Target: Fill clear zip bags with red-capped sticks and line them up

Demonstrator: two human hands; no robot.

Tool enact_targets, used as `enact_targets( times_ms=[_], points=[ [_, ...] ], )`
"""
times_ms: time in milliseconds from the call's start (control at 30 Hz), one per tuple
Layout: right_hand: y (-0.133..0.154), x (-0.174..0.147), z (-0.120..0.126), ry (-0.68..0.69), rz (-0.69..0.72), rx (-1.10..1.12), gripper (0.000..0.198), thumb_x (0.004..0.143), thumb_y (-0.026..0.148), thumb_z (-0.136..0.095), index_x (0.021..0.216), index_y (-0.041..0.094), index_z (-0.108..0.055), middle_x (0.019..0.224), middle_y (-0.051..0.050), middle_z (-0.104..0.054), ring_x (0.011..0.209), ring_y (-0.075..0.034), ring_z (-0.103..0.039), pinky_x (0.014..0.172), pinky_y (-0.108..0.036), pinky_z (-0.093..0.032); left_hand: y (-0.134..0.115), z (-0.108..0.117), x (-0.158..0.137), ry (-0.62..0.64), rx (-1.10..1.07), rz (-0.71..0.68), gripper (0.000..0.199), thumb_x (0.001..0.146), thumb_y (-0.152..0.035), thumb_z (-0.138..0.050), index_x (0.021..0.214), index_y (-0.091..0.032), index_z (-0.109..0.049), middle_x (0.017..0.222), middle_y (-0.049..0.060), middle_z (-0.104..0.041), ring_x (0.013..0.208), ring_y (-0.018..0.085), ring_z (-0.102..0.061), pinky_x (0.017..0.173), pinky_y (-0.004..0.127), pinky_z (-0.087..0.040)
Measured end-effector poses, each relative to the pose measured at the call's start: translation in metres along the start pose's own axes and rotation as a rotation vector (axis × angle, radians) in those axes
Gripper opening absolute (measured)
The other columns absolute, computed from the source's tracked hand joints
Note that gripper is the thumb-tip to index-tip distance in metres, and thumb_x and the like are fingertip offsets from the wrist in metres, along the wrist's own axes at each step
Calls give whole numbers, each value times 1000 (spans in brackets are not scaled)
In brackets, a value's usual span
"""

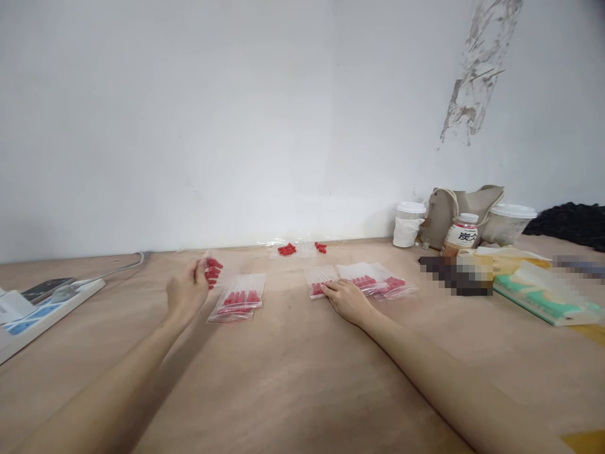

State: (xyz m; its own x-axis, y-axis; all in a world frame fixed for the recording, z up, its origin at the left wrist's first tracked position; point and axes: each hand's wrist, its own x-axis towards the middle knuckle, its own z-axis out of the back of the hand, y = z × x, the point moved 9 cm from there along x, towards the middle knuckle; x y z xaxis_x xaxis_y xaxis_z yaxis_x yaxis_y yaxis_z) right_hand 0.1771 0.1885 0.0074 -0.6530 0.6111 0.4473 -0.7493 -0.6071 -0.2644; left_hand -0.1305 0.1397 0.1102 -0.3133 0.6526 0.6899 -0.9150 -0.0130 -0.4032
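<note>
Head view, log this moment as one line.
left hand: raised, holding red pieces | right hand: fingers on clear bag | between hands: stacked bags

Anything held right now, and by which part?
Left hand holds a bag of red pieces by its left side. Right hand touches another bag; grip unclear.

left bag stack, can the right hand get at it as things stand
Probably yes: the right hand is at a bag, and beyond that only tabletop shows before the left bag stack.
</note>
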Motion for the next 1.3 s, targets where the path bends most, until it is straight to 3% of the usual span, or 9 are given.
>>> enact_targets(
  times_ms=[100,200,333,467,667,833,1033,1167,1300],
  points=[
    [-1,0,2,-5,-12,12,28,84,15,-39,108,15,-53,100,-9,-61,94,-18,-54,84,-30,-36,-64,-18,-7,18,1,-335,30,89,-26,-28,94,-21,-57,83,0,-67,71,14,-62,63,22,-46],
    [0,0,5,-16,-14,22,26,84,15,-39,107,16,-53,99,-8,-61,93,-18,-54,83,-30,-37,-125,-58,-46,114,125,-798,27,85,-12,-33,99,-16,-56,88,6,-66,76,17,-62,62,23,-46],
    [0,-2,9,-32,-16,29,25,85,16,-39,105,16,-54,99,-7,-61,91,-17,-54,81,-29,-37,-161,-103,-96,240,169,-1073,29,81,-3,-36,103,-12,-52,94,10,-64,81,19,-61,64,28,-47],
    [-2,-7,17,-72,-13,36,22,85,16,-38,98,15,-56,93,-7,-62,86,-16,-54,79,-28,-36,-168,-116,-116,416,25,-1048,23,85,-12,-41,106,-14,-50,97,10,-62,87,20,-60,71,32,-48],
    [21,-15,48,-288,165,57,19,84,27,-41,83,19,-59,76,-3,-61,78,-14,-49,79,-32,-30,-139,-88,-107,515,-290,-778,42,80,-30,-53,119,-20,-41,114,7,-52,105,18,-49,88,32,-41],
    [39,-11,49,-355,291,-57,20,85,16,-38,77,19,-57,66,-1,-56,69,-12,-43,73,-31,-27,-120,-82,-108,474,-335,-761,22,83,-23,-48,103,-21,-56,106,5,-57,96,16,-54,83,30,-45],
    [48,-4,43,-386,420,-154,22,85,15,-38,74,18,-56,72,-1,-56,69,-12,-42,71,-31,-27,-122,-85,-109,452,-291,-858,23,87,-22,-41,99,-21,-61,101,4,-61,91,15,-57,80,29,-47],
    [52,-1,46,-417,409,-120,21,87,16,-37,83,20,-57,72,-1,-56,70,-11,-42,72,-30,-27,-123,-82,-108,422,-234,-894,26,89,-21,-36,98,-21,-60,98,4,-62,91,15,-57,79,30,-47],
    [53,3,44,-420,349,-90,23,86,14,-36,77,19,-56,70,-1,-56,71,-11,-43,74,-31,-27,-123,-83,-107,381,-214,-900,22,86,-26,-42,98,-20,-59,96,4,-62,89,16,-57,78,30,-48]
  ],
)
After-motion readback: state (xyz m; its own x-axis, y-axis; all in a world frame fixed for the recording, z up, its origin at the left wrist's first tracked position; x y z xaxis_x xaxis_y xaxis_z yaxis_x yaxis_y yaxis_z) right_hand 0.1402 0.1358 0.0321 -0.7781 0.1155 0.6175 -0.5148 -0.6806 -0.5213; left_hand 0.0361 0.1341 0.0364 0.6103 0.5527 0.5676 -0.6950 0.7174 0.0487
